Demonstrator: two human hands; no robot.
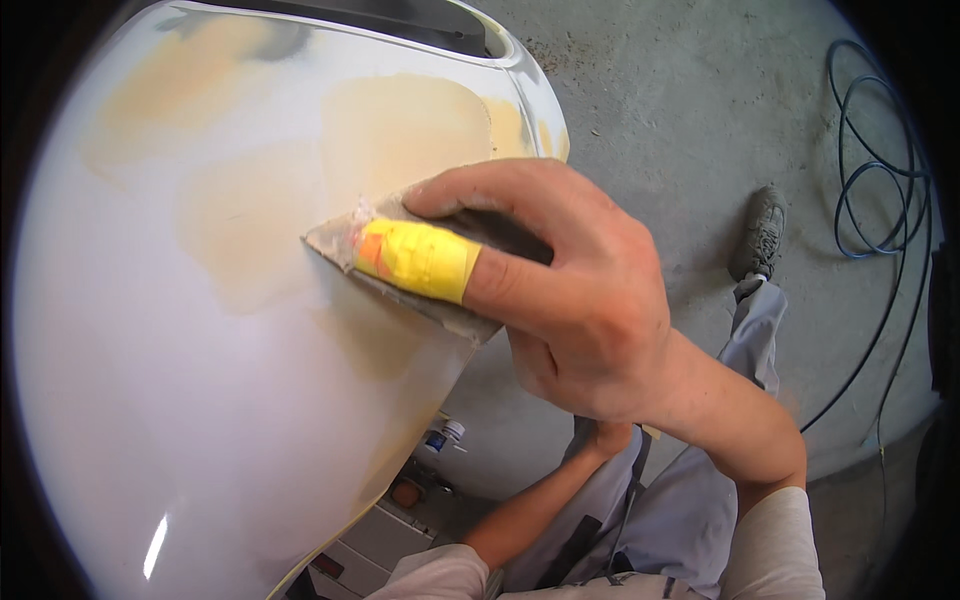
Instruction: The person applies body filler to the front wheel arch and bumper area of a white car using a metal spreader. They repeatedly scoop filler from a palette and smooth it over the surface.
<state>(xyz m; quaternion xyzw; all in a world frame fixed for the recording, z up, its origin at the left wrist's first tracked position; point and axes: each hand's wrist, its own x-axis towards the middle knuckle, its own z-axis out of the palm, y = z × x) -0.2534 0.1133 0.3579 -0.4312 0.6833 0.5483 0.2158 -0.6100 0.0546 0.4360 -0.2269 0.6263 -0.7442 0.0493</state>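
Observation:
A folded piece of dusty grey sandpaper [326, 240] is gripped between the thumb and fingers of my right hand [590, 290]. Yellow tape [425, 262] wraps the thumb. The paper's pointed corner lies over a white car body panel [130, 390], beside a beige filler patch [245, 225]. Another beige patch [405, 125] is just beyond my fingers. My left hand [611, 437] is low, by my grey trousers, away from the panel; its fingers are hidden.
Dark trim [400, 20] borders the panel's far edge. Grey concrete floor [660, 90] extends to the right, with a coiled dark hose [848, 190] on it. My shoe [766, 230] stands nearer than the hose. Small items [445, 436] show below the panel's near edge.

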